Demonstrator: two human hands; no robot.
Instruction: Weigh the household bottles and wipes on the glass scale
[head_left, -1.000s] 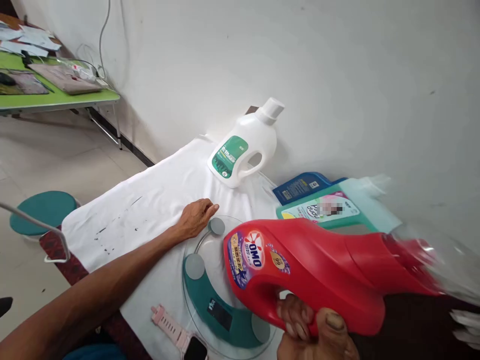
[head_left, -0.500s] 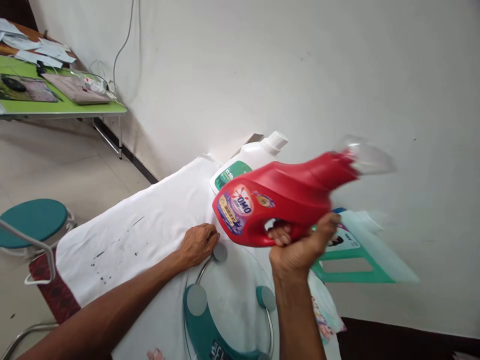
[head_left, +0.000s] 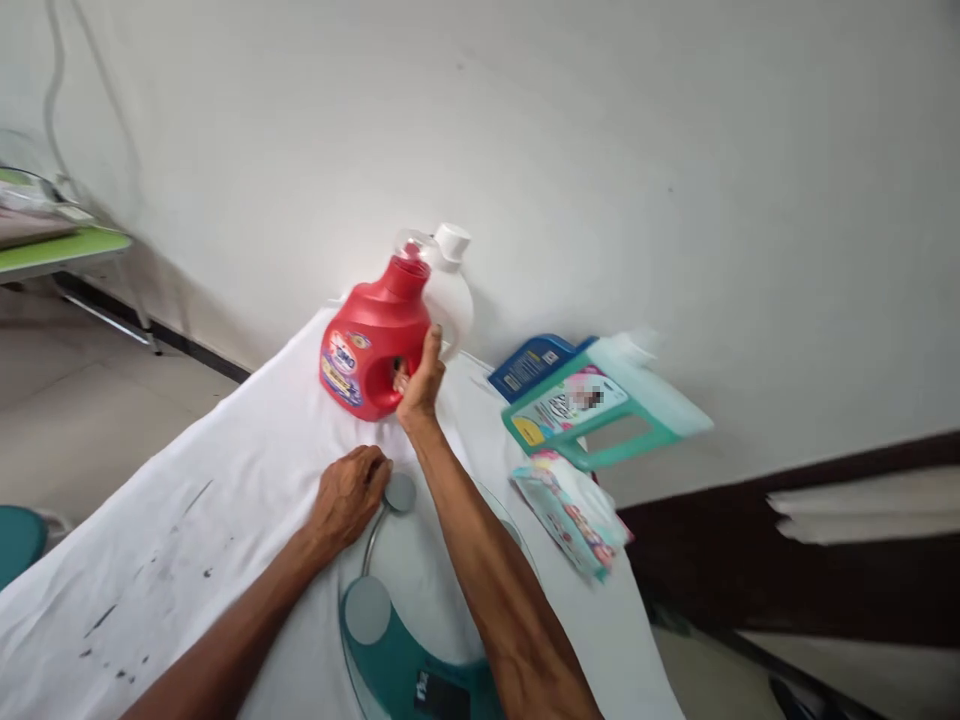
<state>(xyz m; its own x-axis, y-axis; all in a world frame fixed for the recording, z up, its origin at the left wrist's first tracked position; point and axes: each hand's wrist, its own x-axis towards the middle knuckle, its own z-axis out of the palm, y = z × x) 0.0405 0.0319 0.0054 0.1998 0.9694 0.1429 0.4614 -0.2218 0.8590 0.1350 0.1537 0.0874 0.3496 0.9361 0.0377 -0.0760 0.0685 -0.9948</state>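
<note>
My right hand [head_left: 422, 385] grips the handle of a red OMO detergent bottle [head_left: 379, 330] with a clear cap. The bottle stands nearly upright at the far part of the white-covered table, in front of a white bottle [head_left: 450, 295] that it partly hides. My left hand [head_left: 351, 495] rests with curled fingers at the rim of a round glass scale [head_left: 420, 585]; whether it holds anything is hidden. The scale has a teal band and a small dark display, and my right forearm crosses over it.
Right of the scale are a green detergent jug [head_left: 577, 405], a blue bottle [head_left: 536, 362] behind it and a soft pastel pack [head_left: 574, 510]. A wall [head_left: 675, 200] rises behind the table [head_left: 247, 450]. A green desk [head_left: 67, 250] is at far left, a teal stool [head_left: 19, 545] below.
My right hand has carried the red bottle left and away from me, from tilted above the scale to nearly upright by the white bottle. The view has turned right. My left hand stays by the scale.
</note>
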